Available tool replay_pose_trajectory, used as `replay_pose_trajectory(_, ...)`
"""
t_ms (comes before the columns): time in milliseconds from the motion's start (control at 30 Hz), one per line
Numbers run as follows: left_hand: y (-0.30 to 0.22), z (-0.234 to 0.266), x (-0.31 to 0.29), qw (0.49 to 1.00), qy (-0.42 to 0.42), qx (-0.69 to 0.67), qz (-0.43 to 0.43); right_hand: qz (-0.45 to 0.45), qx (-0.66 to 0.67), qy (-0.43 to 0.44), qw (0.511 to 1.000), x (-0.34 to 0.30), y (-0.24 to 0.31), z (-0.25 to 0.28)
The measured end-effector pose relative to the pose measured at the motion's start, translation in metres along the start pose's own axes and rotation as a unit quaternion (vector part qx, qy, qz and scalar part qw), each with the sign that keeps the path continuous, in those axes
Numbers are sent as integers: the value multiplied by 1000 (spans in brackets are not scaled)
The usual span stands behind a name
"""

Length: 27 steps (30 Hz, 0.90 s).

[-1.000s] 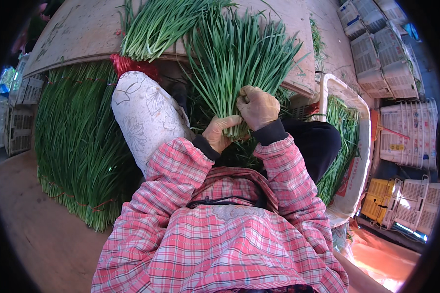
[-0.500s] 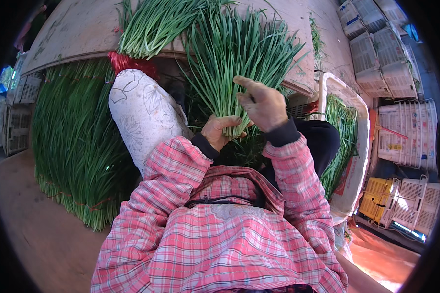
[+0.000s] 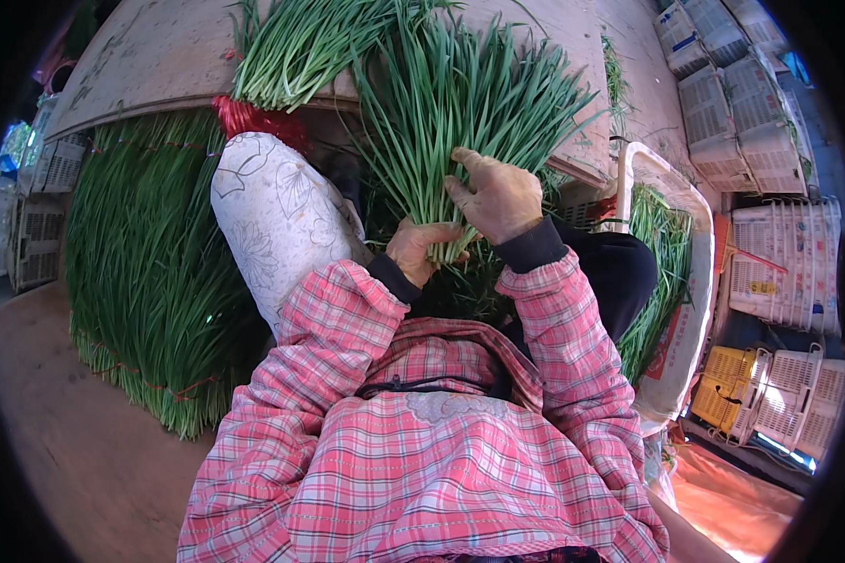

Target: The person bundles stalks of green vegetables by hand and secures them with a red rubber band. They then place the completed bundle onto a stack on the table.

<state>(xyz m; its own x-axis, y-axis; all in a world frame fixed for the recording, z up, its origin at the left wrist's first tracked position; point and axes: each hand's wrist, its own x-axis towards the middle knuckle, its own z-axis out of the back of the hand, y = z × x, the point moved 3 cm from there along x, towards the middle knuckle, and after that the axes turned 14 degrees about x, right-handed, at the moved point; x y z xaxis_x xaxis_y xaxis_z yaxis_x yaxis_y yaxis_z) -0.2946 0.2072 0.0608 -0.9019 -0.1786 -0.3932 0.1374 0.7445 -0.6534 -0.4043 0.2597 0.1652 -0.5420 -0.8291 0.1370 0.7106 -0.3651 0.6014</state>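
Observation:
A fanned bunch of green chives stands in front of me, its pale stalk ends toward me and its leaves spreading away over the wooden board. Low on the stalks, my left hand is closed around the bunch. My right hand is at the bunch's right side, a little higher up. Its forefinger and thumb are bent against the stalks; what lies between their tips is too small to make out clearly. Another pile of chives lies on the board just beyond, to the left.
Tied chive bundles are stacked at left beside my cloth-covered knee. Red ties lie at that knee's far end. At right stands a white tub of loose chives. Plastic crates are stacked farther right.
My right hand has come down slightly onto the stalks, its forefinger and thumb now closer together. The left hand keeps its hold on the bunch.

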Motion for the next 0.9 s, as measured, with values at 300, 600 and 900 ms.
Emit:
replay_pose_trajectory(300,-5,-5,-5,999,-9,2,-36,-27,-11,44,999,5,-7,2)
replay_pose_trajectory(600,0,5,3,998,-1,47,-38,-11,-48,-50,998,10,-23,-11)
replay_pose_trajectory(900,-4,-3,-2,998,32,-3,-49,-119,201,-261,937,-33,-53,68)
